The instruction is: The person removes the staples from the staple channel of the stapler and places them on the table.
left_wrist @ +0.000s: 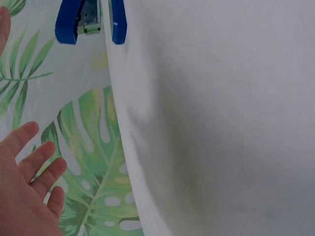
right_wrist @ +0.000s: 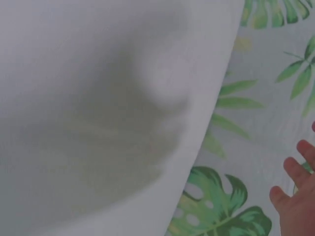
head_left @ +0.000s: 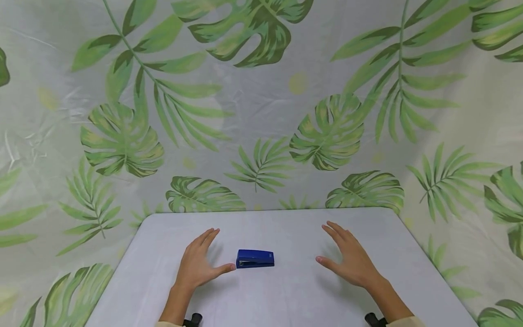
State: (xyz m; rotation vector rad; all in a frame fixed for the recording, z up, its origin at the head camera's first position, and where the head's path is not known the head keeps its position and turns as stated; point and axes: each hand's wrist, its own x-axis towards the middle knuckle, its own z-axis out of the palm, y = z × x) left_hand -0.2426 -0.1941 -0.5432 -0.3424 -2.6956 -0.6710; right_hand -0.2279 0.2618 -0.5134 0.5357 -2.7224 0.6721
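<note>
A blue stapler [head_left: 255,258] lies on its base on the white table, its front end toward the left. My left hand [head_left: 200,262] hovers just left of it, fingers spread and thumb tip close to the stapler's front end. In the left wrist view the stapler's [left_wrist: 68,22] front end shows at the top, its arm and base apart with the metal part between them. Farther off to the right, my right hand [head_left: 350,258] is held above the table with spread fingers and nothing in it. Its fingertips [right_wrist: 279,194] appear at the right edge of the right wrist view.
The white-covered table [head_left: 286,299] has rounded far corners. Behind and beside it hangs a leaf-patterned curtain [head_left: 261,104]. Dark wrist-worn fittings [head_left: 196,319] show at the lower edge by both forearms. Soft hand shadows fall on the tabletop.
</note>
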